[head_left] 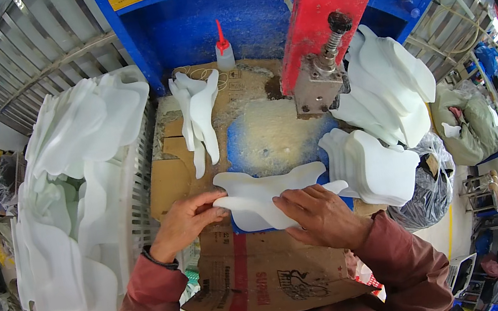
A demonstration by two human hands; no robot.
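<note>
White sheet piece [254, 202], wavy-edged, in front of you at the near edge of the blue board [236, 146]; it spans both hands, tilted rather than flat; a second white piece [265, 182] shows just behind and beneath it, though you cannot tell from here whether the two touch along their whole length.

Your left hand [187, 224] is narrow, thumb and fingers pinching the left tip; your right hand [322, 214] is curled over the sheet toward its right end, fingertips on the surface; its thumb's hold underneath is hard to make out.

Handling, by judgement: light, thin for its width; likely bendy yet springy, since the loose cutouts [199, 115] beyond the board curve and lean without collapsing; smooth faces, probably slippery against one another; not brittle by the look of it, but a hard pinch could crease a narrow tip.

Best hold: one hand at each end, fingers spread below, thumb light on top; support the broad middle if it sags; where pieces sit layered, as in the neat stack [384, 168] at right, fan the edge with your thumb so you lift only one.
</note>
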